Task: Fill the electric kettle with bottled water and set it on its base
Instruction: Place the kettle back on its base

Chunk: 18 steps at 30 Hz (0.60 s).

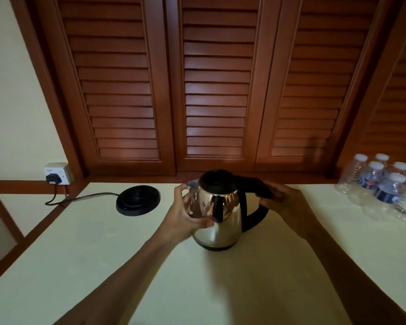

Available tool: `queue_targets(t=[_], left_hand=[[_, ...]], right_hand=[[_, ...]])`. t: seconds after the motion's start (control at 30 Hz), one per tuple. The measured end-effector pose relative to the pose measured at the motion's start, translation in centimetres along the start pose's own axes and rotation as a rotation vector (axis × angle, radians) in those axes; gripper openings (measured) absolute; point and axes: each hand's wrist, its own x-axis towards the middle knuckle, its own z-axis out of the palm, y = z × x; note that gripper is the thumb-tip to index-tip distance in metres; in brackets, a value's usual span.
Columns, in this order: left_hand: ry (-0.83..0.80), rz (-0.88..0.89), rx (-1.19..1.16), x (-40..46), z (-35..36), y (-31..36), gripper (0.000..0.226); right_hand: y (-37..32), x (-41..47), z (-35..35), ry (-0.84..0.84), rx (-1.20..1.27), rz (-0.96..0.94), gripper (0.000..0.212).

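Standing left of kettle (217, 214), base (138, 200), water bottles (382, 184) far right

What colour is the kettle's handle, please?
Black, on the kettle, seen in the head view.

No legible text; bottles (382, 184) carry blue labels, print unreadable

Bare table (99, 242) separates kettle (217, 221) and base (138, 200); bottles (382, 186) far right.
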Motion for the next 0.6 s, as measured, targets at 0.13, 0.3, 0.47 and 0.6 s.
queue_targets(t=[0.13,0.3,0.47,0.6], left_hand=[[-0.021,0.016,0.015,0.4,-0.1,-0.8,0.12],[0.009,0.082,-0.065,0.2,0.2,-1.3,0.111],[0.054,0.149,-0.136,-0.2,0.8,-0.7,0.1],[0.063,0.157,-0.142,-0.4,0.5,-0.5,0.102]], right_hand=[[0.8,0.5,-0.1,-0.092,0.111,0.063,0.054],[1.5,0.6,0.1,-0.076,0.175,0.031,0.056],[1.7,1.1,0.3,-0.053,0.224,0.01,0.059],[1.8,1.7,1.2,-0.026,0.265,-0.011,0.061]])
